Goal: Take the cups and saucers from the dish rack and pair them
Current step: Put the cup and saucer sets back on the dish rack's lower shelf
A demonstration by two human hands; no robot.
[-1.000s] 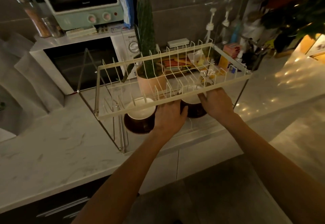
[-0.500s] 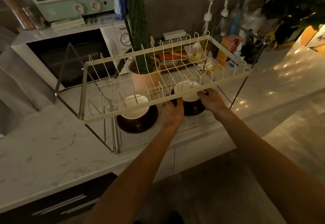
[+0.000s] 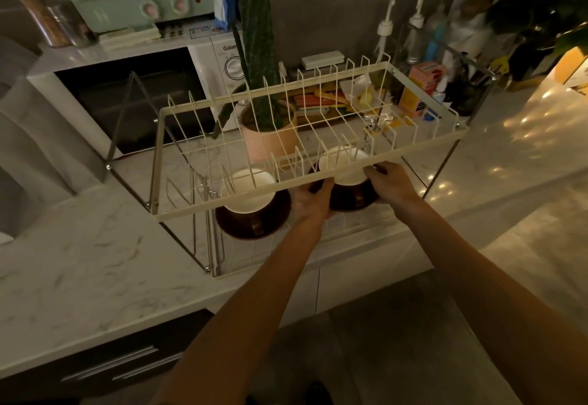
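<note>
Fingers of left hand (image 3: 313, 196) and right hand (image 3: 389, 178) curl round the right saucer (image 3: 351, 196); lifted, its cup (image 3: 342, 166) could strike the rack rail (image 3: 315, 177) just above.

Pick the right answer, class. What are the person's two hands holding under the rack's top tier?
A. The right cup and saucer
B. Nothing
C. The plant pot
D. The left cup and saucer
A: the left hand and right hand grip either side of the right saucer, which carries the right cup; the left cup and its saucer sit untouched.
</note>
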